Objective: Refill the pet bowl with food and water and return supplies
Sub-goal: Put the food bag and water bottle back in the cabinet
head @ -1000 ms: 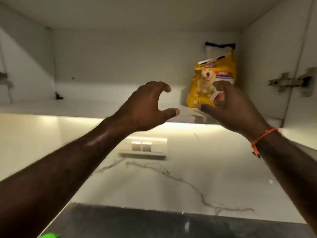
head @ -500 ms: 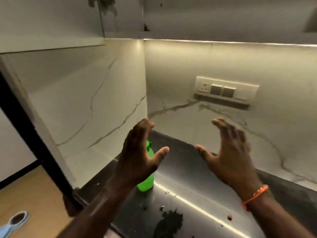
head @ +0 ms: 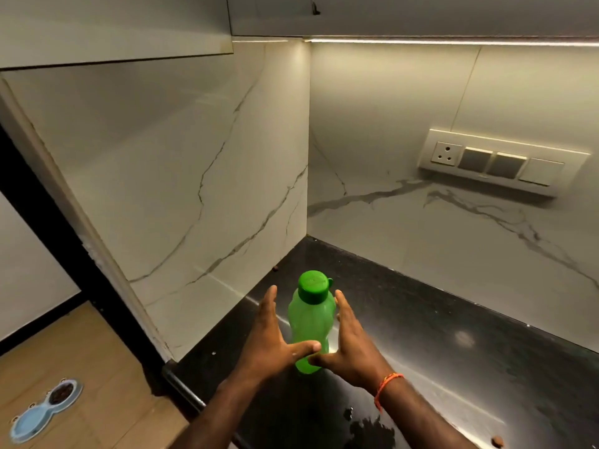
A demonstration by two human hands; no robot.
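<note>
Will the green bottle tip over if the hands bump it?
Probably easily: the green bottle stands tall and narrow on the shiny black counter. Its smooth plastic may feel slippery. The left hand and right hand flank it, which should steady it.

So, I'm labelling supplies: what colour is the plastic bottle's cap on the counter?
Darker green than the light green plastic bottle; its screw cap shows in the head view.

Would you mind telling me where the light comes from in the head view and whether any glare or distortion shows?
Head view: an under-cabinet light strip lights the wall; its streak glares across the black countertop; wide-angle bending curves the edges; the green bottle stays sharp.
</note>
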